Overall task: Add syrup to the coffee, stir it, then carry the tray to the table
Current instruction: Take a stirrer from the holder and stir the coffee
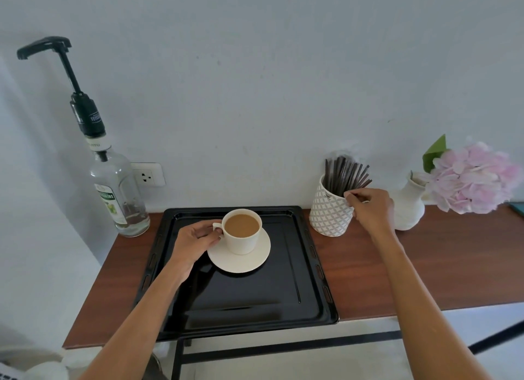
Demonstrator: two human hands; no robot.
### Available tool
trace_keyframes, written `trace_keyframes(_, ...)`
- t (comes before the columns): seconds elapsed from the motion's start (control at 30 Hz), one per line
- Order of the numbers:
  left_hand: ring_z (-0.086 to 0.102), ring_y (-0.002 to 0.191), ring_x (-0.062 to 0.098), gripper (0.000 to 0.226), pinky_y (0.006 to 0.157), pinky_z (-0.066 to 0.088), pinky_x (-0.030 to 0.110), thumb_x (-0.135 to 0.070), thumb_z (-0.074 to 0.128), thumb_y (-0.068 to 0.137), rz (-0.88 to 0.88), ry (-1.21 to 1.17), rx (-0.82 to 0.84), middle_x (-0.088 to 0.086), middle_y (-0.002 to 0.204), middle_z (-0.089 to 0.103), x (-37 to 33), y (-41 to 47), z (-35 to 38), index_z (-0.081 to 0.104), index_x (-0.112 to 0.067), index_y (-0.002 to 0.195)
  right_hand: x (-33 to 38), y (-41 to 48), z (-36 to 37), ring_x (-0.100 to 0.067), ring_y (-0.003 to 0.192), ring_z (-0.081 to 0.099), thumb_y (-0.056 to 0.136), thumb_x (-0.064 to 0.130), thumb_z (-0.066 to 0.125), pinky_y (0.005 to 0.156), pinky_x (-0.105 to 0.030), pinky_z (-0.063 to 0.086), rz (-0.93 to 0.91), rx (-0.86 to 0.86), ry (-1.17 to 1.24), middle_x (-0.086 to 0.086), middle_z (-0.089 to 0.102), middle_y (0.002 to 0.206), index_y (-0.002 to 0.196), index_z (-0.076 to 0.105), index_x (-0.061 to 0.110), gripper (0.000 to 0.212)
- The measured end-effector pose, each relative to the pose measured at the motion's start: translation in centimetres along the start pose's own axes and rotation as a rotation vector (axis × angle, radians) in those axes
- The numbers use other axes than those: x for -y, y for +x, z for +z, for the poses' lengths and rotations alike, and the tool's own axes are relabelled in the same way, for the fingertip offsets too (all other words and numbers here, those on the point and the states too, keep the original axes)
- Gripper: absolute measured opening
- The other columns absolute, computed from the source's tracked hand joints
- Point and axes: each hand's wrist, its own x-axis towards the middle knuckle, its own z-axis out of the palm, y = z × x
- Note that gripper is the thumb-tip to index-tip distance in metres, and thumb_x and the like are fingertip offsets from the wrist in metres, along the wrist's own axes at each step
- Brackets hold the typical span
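Observation:
A white cup of milky coffee (241, 232) stands on a white saucer (241, 262) in the far half of a black tray (255, 300). My left hand (195, 245) grips the cup's handle. My right hand (370, 208) is at the rim of a patterned white holder (330, 212) full of dark stir sticks (344, 175), its fingertips pinched on one stick. A clear syrup bottle (119, 195) with a tall black pump stands at the far left of the wooden counter (425, 266).
A white vase (408, 206) with pink flowers (473, 178) stands right of the stick holder. A wall socket (147, 174) sits behind the bottle. The tray overhangs the counter's front edge.

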Motion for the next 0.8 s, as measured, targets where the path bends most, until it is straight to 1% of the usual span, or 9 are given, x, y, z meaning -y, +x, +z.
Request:
trace_keyframes(0.03, 0.071, 0.114, 0.028, 0.029, 0.109, 0.05, 0.05, 0.001, 0.076, 0.088, 0.002, 0.004, 0.004, 0.003, 0.097, 0.083, 0.0, 0.0, 0.0, 0.082, -0.026, 0.096, 0.2, -0.1, 0.1, 0.001, 0.05, 0.063, 0.09, 0.019, 0.073, 0.057, -0.013, 0.049, -0.008, 0.001, -0.014, 0.007, 0.073, 0.068, 0.084, 0.08, 0.021, 0.01)
trace_keyframes(0.2, 0.071, 0.114, 0.026, 0.025, 0.11, 0.05, 0.049, -0.004, 0.076, 0.09, 0.001, -0.022, 0.023, 0.005, 0.099, 0.083, 0.1, 0.0, -0.2, 0.083, -0.026, 0.099, 2.7, -0.5, -0.3, 0.0, 0.069, 0.064, 0.094, 0.025, 0.07, 0.064, -0.021, 0.051, -0.108, -0.062, -0.055, 0.008, 0.072, 0.075, 0.097, 0.082, 0.015, 0.016)
trace_keyframes(0.33, 0.072, 0.112, 0.022, 0.021, 0.108, 0.052, 0.046, -0.007, 0.075, 0.091, 0.005, -0.048, 0.033, 0.005, 0.1, 0.083, 0.2, -0.2, -0.3, 0.081, -0.024, 0.103, 6.9, -1.1, -0.6, -0.005, 0.061, 0.062, 0.095, 0.022, 0.069, 0.06, -0.012, 0.043, -0.317, -0.099, -0.135, 0.001, 0.076, 0.077, 0.096, 0.082, 0.011, 0.017)
trace_keyframes(0.4, 0.072, 0.111, 0.022, 0.021, 0.107, 0.052, 0.044, -0.008, 0.075, 0.091, 0.006, -0.053, 0.041, 0.005, 0.1, 0.083, 0.2, -0.2, -0.3, 0.081, -0.023, 0.104, 9.2, -1.5, -0.4, -0.006, 0.061, 0.06, 0.096, 0.023, 0.068, 0.06, -0.011, 0.041, -0.401, -0.08, -0.161, -0.001, 0.078, 0.082, 0.095, 0.082, 0.01, 0.018)
trace_keyframes(0.47, 0.072, 0.111, 0.021, 0.02, 0.107, 0.052, 0.043, -0.008, 0.075, 0.091, 0.012, -0.049, 0.045, 0.005, 0.1, 0.083, 0.1, -0.3, -0.3, 0.08, -0.021, 0.107, 11.1, -1.9, 0.1, -0.01, 0.066, 0.063, 0.097, 0.026, 0.067, 0.064, -0.018, 0.047, -0.449, -0.05, -0.165, 0.0, 0.078, 0.087, 0.099, 0.082, 0.012, 0.02)
trace_keyframes(0.53, 0.072, 0.109, 0.02, 0.02, 0.106, 0.053, 0.042, -0.008, 0.074, 0.092, 0.018, -0.037, 0.043, 0.005, 0.1, 0.083, 0.0, -0.4, -0.3, 0.08, -0.019, 0.108, 12.4, -2.2, 0.9, -0.015, 0.068, 0.065, 0.098, 0.029, 0.066, 0.066, -0.03, 0.054, -0.461, -0.025, -0.169, -0.001, 0.078, 0.087, 0.1, 0.081, 0.014, 0.022)
trace_keyframes(0.63, 0.072, 0.111, 0.023, 0.02, 0.102, 0.055, 0.038, -0.007, 0.074, 0.092, 0.022, -0.042, 0.047, 0.006, 0.101, 0.083, -0.3, -0.6, -0.3, 0.079, -0.016, 0.11, 13.5, -2.6, 2.5, -0.02, 0.07, 0.065, 0.1, 0.033, 0.062, 0.068, -0.04, 0.057, -0.476, 0.016, -0.226, -0.003, 0.076, 0.087, 0.097, 0.08, 0.015, 0.026)
trace_keyframes(0.73, 0.072, 0.112, 0.023, 0.019, 0.096, 0.058, 0.033, -0.008, 0.074, 0.092, 0.015, -0.048, 0.052, 0.005, 0.101, 0.083, -0.6, -0.7, -0.4, 0.08, -0.017, 0.108, 13.9, -3.1, 3.9, -0.013, 0.065, 0.063, 0.1, 0.033, 0.062, 0.063, -0.034, 0.054, -0.477, 0.055, -0.182, 0.003, 0.075, 0.081, 0.092, 0.079, 0.017, 0.026)
trace_keyframes(0.8, 0.073, 0.111, 0.021, 0.018, 0.096, 0.058, 0.033, -0.009, 0.074, 0.093, 0.018, -0.04, 0.055, 0.005, 0.101, 0.083, -0.7, -0.7, -0.4, 0.08, -0.018, 0.107, 14.0, -3.4, 4.7, -0.006, 0.061, 0.062, 0.099, 0.033, 0.063, 0.06, -0.02, 0.046, -0.445, 0.105, -0.071, 0.015, 0.07, 0.072, 0.087, 0.079, 0.02, 0.024)
